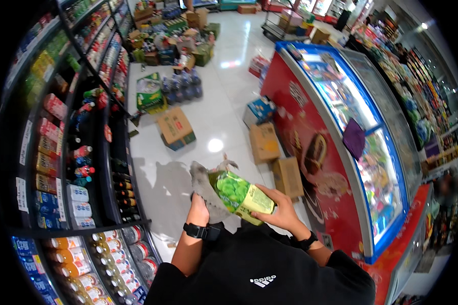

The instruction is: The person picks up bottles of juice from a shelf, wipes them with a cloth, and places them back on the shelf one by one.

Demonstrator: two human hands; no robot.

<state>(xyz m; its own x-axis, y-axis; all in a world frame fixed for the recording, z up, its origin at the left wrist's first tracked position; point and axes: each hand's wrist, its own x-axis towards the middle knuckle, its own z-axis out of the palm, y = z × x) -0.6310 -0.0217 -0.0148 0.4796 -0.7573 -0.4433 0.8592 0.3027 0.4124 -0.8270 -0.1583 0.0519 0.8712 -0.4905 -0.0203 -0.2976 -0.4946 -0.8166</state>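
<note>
A large green drink bottle with a green fruit picture on its label lies slanted before my chest. My right hand grips its lower end, thumb and fingers on opposite sides. On the other side a grey cloth touches the bottle. My left hand is mostly hidden under this cloth; only the part near the wrist shows, so its fingers cannot be made out. Both wrists wear black bands.
Drink shelves rise on the left. On the right stands a red and blue chest freezer with a purple cloth on its edge. Cartons and shrink-wrapped bottles stand on the floor. A cart is farther back.
</note>
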